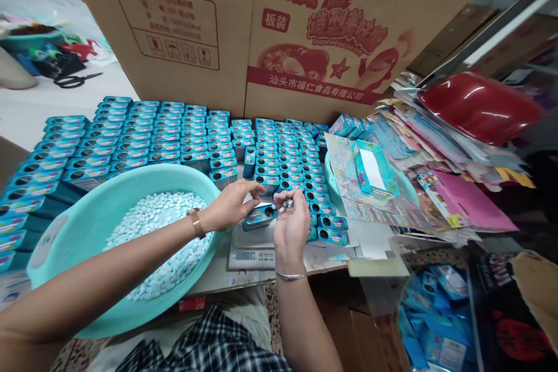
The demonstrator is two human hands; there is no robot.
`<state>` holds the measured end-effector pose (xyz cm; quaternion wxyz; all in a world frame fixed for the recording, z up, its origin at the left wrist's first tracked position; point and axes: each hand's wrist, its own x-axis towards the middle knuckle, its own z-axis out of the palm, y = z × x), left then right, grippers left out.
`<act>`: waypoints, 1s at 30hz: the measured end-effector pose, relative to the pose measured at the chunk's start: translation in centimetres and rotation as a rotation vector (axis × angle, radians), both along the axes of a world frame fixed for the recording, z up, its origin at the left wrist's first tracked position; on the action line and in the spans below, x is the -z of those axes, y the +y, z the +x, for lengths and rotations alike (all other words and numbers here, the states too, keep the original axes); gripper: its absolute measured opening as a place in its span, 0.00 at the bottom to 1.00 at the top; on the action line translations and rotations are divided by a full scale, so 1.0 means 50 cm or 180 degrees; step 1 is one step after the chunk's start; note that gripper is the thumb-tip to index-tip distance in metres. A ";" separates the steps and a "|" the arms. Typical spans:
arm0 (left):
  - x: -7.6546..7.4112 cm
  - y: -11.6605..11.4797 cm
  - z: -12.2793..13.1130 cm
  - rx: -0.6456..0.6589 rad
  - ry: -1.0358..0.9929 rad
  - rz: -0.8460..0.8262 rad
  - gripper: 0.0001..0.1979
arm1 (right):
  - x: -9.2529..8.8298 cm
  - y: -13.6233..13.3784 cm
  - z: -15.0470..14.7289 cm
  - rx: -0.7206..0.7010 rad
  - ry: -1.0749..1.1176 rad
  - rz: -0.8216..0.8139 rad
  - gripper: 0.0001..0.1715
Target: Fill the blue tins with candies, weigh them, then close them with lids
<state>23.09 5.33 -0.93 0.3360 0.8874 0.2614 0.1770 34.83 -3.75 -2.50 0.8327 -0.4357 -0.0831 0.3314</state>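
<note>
A small blue tin box (258, 215) sits on a white digital scale (251, 248) in front of me. My left hand (231, 203) reaches over from the left and pinches the box's far edge with bent fingers. Just right of the box, my right hand (290, 226) is cupped palm-up with a few small grey-white candies (285, 204) at its fingertips. A teal basin (76, 232) full of pale blue and white candy tablets (161, 244) stands at my left.
Rows of identical blue tin boxes (143, 133) cover the table behind the basin and scale. A large printed cardboard carton (261, 29) walls the back. Stacked printed cards (436, 151), a red tray (479, 104) and a bag of boxes (436, 319) crowd the right. Scissors (76, 79) lie far left.
</note>
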 end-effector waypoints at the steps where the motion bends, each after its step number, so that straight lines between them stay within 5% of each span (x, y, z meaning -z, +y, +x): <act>1: -0.002 0.003 -0.009 -0.0037 -0.0038 -0.0034 0.13 | 0.001 0.001 -0.003 0.0020 -0.0059 -0.0025 0.15; 5: -0.006 0.009 -0.040 -0.0125 -0.0079 -0.0168 0.13 | 0.005 0.006 -0.004 0.0064 -0.0015 0.0004 0.16; 10: -0.007 0.003 -0.070 -0.0171 -0.0029 -0.0330 0.14 | 0.005 0.000 0.040 -0.0127 0.0881 0.0166 0.16; 19: -0.023 0.008 -0.128 -0.0354 0.0013 -0.0397 0.14 | -0.003 -0.097 0.145 -0.0381 0.1438 0.0790 0.12; 30: -0.002 -0.025 -0.040 0.0484 -0.0077 0.0620 0.20 | 0.017 -0.140 0.163 -0.0295 0.1638 0.0811 0.13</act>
